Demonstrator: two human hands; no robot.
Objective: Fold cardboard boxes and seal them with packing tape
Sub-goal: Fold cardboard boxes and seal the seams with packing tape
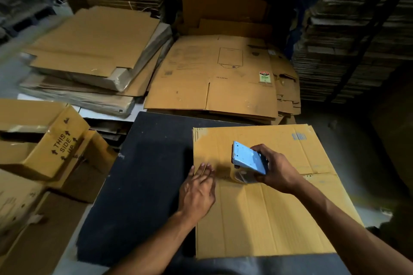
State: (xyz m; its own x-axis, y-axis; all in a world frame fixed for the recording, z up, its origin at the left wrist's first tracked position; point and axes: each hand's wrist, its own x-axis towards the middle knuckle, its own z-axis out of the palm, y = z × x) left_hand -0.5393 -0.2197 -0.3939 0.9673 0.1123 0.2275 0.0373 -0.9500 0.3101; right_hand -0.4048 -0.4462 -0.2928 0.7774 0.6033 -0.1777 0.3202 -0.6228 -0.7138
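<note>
A brown cardboard box [263, 214] stands on a dark mat [138, 176] with its closed flaps facing up. Across the top runs the seam between the flaps. My right hand [276, 169] grips a blue tape dispenser [249, 158] and holds it on the seam near the box's left side; clear tape shows under it. My left hand [197, 187] lies flat with straight fingers on the box's left edge, at the seam's end.
Flattened cartons [214, 78] lie in stacks beyond the mat, with a wrapped bundle [93, 51] at the left. Folded boxes, one printed "THIS SIDE UP" [60, 145], crowd the left. Tall cardboard stacks [357, 29] fill the back and right.
</note>
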